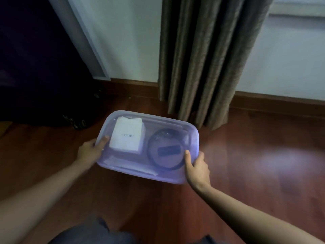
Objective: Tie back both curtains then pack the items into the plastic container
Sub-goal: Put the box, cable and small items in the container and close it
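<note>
A translucent purple plastic container with its lid on is held over the wooden floor in the middle of the view. Through the lid I see a white box on the left and a round dark-rimmed item with a dark label on the right. My left hand grips the container's left side, thumb on the lid. My right hand grips its near right corner, thumb on top. A brown curtain hangs straight down to the floor just behind the container.
A dark piece of furniture or luggage with small wheels stands at the left against a grey door frame. A white wall with a brown skirting board runs behind. Reddish wooden floor extends to the right.
</note>
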`<state>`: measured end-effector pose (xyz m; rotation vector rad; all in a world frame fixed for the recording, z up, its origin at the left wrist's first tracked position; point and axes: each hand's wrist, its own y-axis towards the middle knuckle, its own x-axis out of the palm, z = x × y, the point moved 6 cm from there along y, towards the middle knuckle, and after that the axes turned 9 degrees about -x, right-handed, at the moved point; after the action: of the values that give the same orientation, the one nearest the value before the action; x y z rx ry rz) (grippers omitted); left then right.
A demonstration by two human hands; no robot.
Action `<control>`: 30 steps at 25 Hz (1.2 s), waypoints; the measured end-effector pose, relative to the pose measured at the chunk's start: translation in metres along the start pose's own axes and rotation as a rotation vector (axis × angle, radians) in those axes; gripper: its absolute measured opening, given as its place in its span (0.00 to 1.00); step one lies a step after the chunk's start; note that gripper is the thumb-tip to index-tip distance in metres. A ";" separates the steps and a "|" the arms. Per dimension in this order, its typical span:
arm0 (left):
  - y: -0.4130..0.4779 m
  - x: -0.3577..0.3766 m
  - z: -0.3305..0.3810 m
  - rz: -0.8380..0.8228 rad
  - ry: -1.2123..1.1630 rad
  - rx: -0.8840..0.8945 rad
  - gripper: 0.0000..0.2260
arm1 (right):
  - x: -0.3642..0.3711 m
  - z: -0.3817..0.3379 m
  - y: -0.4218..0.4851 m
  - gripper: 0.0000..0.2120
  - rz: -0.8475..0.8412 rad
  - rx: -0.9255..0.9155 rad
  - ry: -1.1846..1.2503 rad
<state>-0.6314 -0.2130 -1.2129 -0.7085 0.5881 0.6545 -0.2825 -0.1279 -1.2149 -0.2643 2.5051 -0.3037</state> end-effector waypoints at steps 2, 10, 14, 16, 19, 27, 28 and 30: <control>0.019 -0.006 -0.010 0.017 0.002 0.020 0.33 | 0.029 -0.001 0.016 0.23 -0.001 -0.028 0.012; 0.082 -0.033 -0.048 0.023 -0.002 -0.050 0.40 | 0.101 -0.020 0.037 0.24 -0.034 -0.001 0.028; 0.109 -0.024 -0.066 -0.010 -0.015 -0.102 0.30 | 0.118 -0.022 0.051 0.25 -0.061 0.009 -0.006; 0.117 -0.025 -0.073 -0.009 -0.021 -0.107 0.30 | 0.125 -0.024 0.054 0.25 -0.070 0.008 -0.026; 0.128 -0.032 -0.079 -0.008 -0.033 -0.120 0.28 | 0.139 -0.029 0.060 0.26 -0.096 0.000 -0.019; 0.092 -0.037 -0.058 0.125 0.275 0.467 0.43 | 0.153 -0.057 0.047 0.38 -0.116 -0.601 -0.590; 0.080 -0.028 -0.055 0.100 0.465 0.719 0.42 | 0.162 -0.063 0.035 0.37 -0.183 -0.830 -0.702; 0.069 -0.006 -0.068 0.047 0.753 1.029 0.38 | 0.184 -0.055 0.014 0.34 -0.314 -1.151 -0.887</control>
<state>-0.7027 -0.2250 -1.2780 0.0734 1.4878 0.0347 -0.4641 -0.1526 -1.2737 -0.9786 1.4778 0.9720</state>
